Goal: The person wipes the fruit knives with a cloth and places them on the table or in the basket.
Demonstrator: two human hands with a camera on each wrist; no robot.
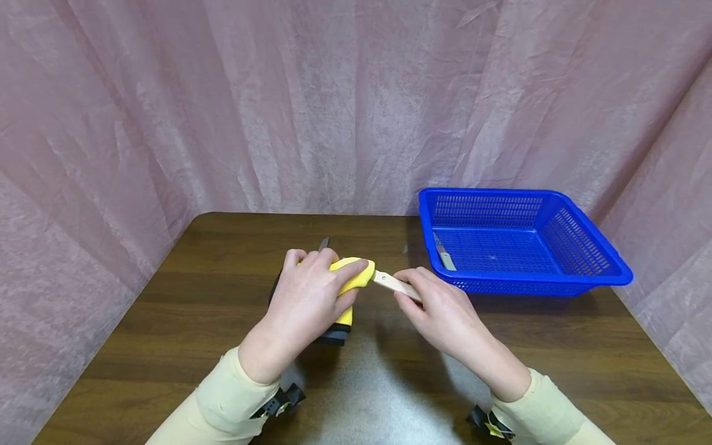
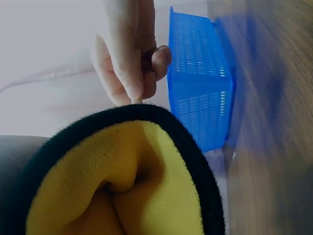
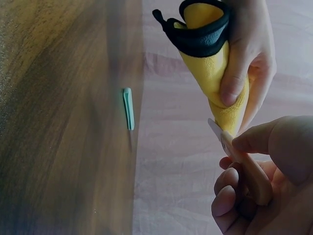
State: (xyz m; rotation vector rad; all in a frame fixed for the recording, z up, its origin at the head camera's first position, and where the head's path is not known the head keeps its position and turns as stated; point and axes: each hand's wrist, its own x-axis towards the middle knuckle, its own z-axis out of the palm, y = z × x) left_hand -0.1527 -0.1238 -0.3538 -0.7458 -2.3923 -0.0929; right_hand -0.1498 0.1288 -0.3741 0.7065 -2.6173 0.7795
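A yellow cloth (image 1: 358, 276) with a black border is bunched in my left hand (image 1: 308, 293), pinched between thumb and fingers. My right hand (image 1: 445, 309) grips a knife (image 1: 394, 284) by its pale handle. In the right wrist view the cloth (image 3: 217, 78) hangs in folds around the knife's blade, and only a short stretch of metal shows near the handle. Loose folds of the cloth (image 2: 161, 161) fill the lower part of the left wrist view. On the table beyond, a second knife (image 3: 128, 110) with a green handle lies flat; the left hand mostly hides it from the head view.
To the right, a blue plastic basket (image 1: 500, 279) stands on the wooden table (image 1: 183, 296). Another knife (image 1: 445, 256) with a light handle lies inside, along the basket's left wall. Pink curtains (image 1: 334, 111) hang behind the table and at its sides.
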